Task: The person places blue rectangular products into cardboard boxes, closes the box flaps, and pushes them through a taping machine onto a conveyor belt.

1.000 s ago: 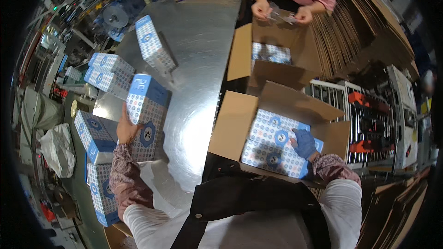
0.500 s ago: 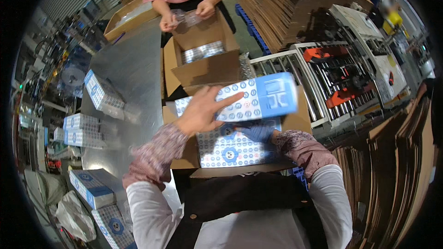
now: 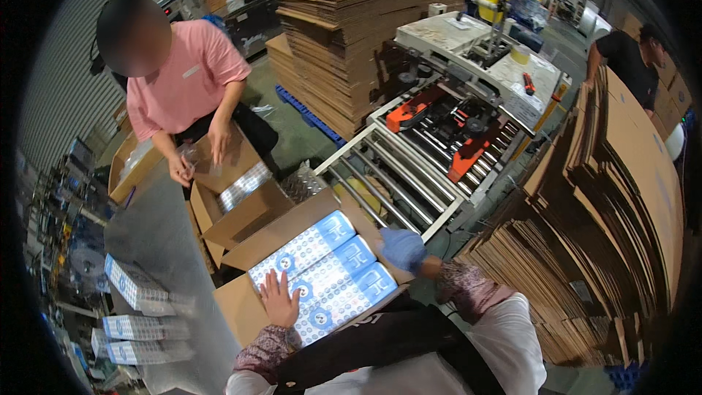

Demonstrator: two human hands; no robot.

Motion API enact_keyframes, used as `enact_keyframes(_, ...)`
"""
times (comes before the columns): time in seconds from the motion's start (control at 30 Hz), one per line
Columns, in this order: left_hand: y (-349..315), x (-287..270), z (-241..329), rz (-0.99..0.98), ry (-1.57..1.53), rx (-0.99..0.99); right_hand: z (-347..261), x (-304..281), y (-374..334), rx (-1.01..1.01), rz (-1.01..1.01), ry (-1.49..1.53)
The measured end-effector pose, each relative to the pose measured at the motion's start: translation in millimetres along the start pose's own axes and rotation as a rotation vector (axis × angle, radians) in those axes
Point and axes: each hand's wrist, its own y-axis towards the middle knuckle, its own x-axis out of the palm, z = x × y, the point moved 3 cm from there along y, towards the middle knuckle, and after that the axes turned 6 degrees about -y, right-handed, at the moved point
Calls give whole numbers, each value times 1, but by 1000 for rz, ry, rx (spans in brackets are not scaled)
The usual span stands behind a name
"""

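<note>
My bare left hand [image 3: 280, 298] lies flat with spread fingers on white-and-blue printed packs [image 3: 311, 289] inside an open cardboard carton [image 3: 238, 300]. Three packs show side by side in its top layer, their light-blue ends toward the right. At the carton's right edge is my right hand [image 3: 404, 250] in a blue glove, by the raised flap. Its fingers are blurred and partly hidden, so its grip cannot be made out.
Across from me a person in pink handles clear plastic over a second carton [image 3: 248, 212]. More packs [image 3: 139, 289] stand on the metal table [image 3: 157, 227]. A roller conveyor [image 3: 395, 175] runs behind the carton. Flat cardboard stacks [image 3: 351, 36] rise beyond and at right [image 3: 585, 249].
The pack held in my left hand now lies in the carton, and that hand rests flat on the packs. My right hand has moved from the packs to the carton's right edge. The view has turned.
</note>
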Motion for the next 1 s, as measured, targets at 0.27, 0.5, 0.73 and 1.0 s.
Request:
enact_keyframes(0.27, -67, 50, -189, 438, -281, -965, 96, -7, 42, -243, 114, -5)
enact_keyframes(0.5, 20, -91, 76, -266, -813, -52, 43, -38, 40, -470, -345, -255)
enact_keyframes(0.73, 60, -44, 88, -447, -338, 140, -25, 46, 122, -905, -502, -338)
enact_keyframes(1.0, 19, 31, 27, 388, -555, -299, 27, 10, 109, -549, 448, 79)
